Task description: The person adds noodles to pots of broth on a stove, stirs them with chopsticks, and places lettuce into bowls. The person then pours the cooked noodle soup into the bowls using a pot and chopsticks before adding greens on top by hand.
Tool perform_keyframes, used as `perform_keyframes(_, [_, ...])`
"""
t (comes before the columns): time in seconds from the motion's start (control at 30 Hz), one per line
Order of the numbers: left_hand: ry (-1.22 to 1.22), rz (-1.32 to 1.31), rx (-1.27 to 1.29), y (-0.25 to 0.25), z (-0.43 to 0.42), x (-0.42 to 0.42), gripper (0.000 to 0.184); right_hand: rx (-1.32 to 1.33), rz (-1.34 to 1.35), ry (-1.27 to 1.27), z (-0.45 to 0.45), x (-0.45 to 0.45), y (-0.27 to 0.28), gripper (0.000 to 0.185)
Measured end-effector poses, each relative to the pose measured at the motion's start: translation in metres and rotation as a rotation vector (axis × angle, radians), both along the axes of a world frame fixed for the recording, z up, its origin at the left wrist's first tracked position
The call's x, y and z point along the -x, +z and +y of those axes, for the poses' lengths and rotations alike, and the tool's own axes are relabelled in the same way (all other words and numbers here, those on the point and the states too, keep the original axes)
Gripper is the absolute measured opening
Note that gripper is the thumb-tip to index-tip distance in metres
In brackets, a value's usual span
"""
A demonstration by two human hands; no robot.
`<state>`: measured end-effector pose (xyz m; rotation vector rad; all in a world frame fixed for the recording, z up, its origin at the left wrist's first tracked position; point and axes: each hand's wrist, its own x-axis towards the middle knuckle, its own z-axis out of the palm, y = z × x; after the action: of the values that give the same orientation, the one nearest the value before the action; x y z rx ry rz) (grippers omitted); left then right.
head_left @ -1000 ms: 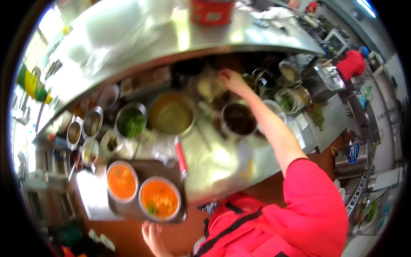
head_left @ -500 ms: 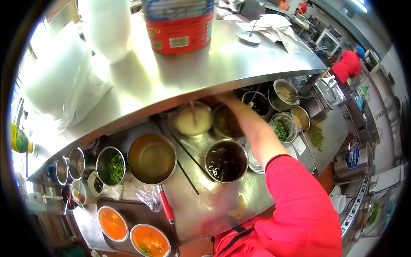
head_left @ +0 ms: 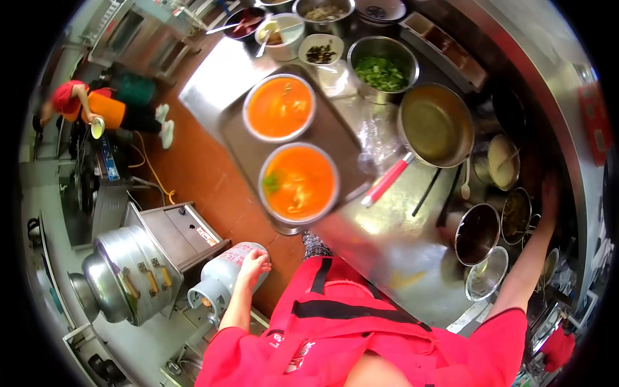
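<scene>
My left hand [head_left: 255,266] hangs in front of the grey gas cylinder [head_left: 227,269], fingers curled in and nothing visible in them. Under the metal shelf, in shadow, my right hand [head_left: 550,187] reaches past a pot of creamy white liquid [head_left: 500,158] and a pot of brownish-green food [head_left: 516,216]; its fingers are too dark to make out. Closer to me are a pot of dark liquid [head_left: 477,235] and a clear bowl [head_left: 487,274]. Two bowls of orange soup [head_left: 280,108], [head_left: 300,182] rest on a dark tray [head_left: 237,138], the nearer one with green garnish.
A red-handled pan [head_left: 435,122] stands on the steel counter [head_left: 400,248] by a bowl of chopped greens [head_left: 380,72]. Two dark sticks and a spoon [head_left: 465,188] lie beyond the handle. Another person [head_left: 103,106] holds a cup at the left. A steel pot [head_left: 129,274] stands lower left.
My view has swung left and down, bringing the soup tray to the middle. My left hand has come into view. My right arm still reaches under the shelf.
</scene>
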<state>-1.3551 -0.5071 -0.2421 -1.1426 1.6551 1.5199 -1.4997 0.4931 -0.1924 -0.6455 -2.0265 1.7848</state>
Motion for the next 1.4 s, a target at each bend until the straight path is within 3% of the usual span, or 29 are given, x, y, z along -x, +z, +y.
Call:
perform_keyframes(0.07, [0.026,-0.030,-0.047,-0.012,-0.009,-0.006,0.016,0.500,0.006,0.218,-0.061,0.024,0.041,0.030])
perform_keyframes(0.13, [0.028,-0.053,-0.089,-0.027,-0.024,-0.011,0.015,0.394,-0.045,0.132,-0.259,0.059,0.108,0.022])
perform_keyframes(0.2, [-0.012,-0.080,-0.117,-0.035,-0.041,-0.014,0.014,0.405,-0.254,0.266,-0.421,0.090,0.160,0.020])
perform_keyframes(0.27, [0.013,-0.074,-0.121,-0.038,-0.057,-0.016,0.013,0.396,-0.317,0.535,-0.527,0.118,0.165,0.019])
perform_keyframes(0.33, [0.060,-0.039,-0.132,-0.044,-0.081,-0.021,0.013,0.223,-0.378,0.772,-0.608,0.152,0.147,0.016])
perform_keyframes(0.43, [0.111,0.017,-0.102,-0.043,-0.116,-0.031,0.014,-0.280,-0.352,1.020,-0.705,0.196,0.125,0.022])
perform_keyframes(0.57, [0.267,-0.003,-0.070,-0.044,-0.152,-0.059,0.010,-0.768,-0.002,1.105,-0.749,0.238,0.067,0.030])
perform_keyframes(0.67, [0.305,-0.077,-0.084,-0.067,-0.176,-0.094,0.013,-0.914,-0.240,1.089,-0.760,0.249,0.073,0.031])
perform_keyframes(0.8, [0.276,-0.183,-0.061,-0.076,-0.183,-0.112,0.010,-0.869,-0.234,0.992,-0.758,0.261,0.069,0.025])
perform_keyframes(0.97, [0.268,-0.128,-0.160,-0.080,-0.166,-0.088,0.007,-0.365,-0.286,0.820,-0.764,0.228,0.097,0.018])
perform_keyframes(1.0, [0.226,-0.048,-0.211,-0.087,-0.167,-0.081,0.007,-0.094,-0.361,0.814,-0.758,0.214,0.102,0.018])
perform_keyframes(1.07, [0.222,0.069,-0.286,-0.090,-0.161,-0.071,0.011,-0.036,-0.383,0.828,-0.754,0.168,0.123,0.017])
perform_keyframes(1.13, [0.186,0.001,-0.240,-0.083,-0.146,-0.050,0.015,-0.414,-0.336,0.872,-0.752,0.129,0.123,0.019])
perform_keyframes(1.2, [0.115,-0.027,-0.256,-0.084,-0.143,-0.044,0.016,-0.618,-0.403,0.924,-0.752,0.102,0.120,0.024])
perform_keyframes(1.27, [0.078,-0.043,-0.257,-0.090,-0.142,-0.042,0.016,-0.842,-0.226,1.045,-0.750,0.088,0.104,0.023])
perform_keyframes(1.33, [0.062,-0.055,-0.251,-0.097,-0.143,-0.042,0.016,-0.981,-0.316,1.141,-0.756,0.079,0.094,0.023])
perform_keyframes(1.4, [0.067,-0.065,-0.238,-0.100,-0.147,-0.043,0.016,-1.054,-0.213,1.108,-0.763,0.067,0.098,0.024])
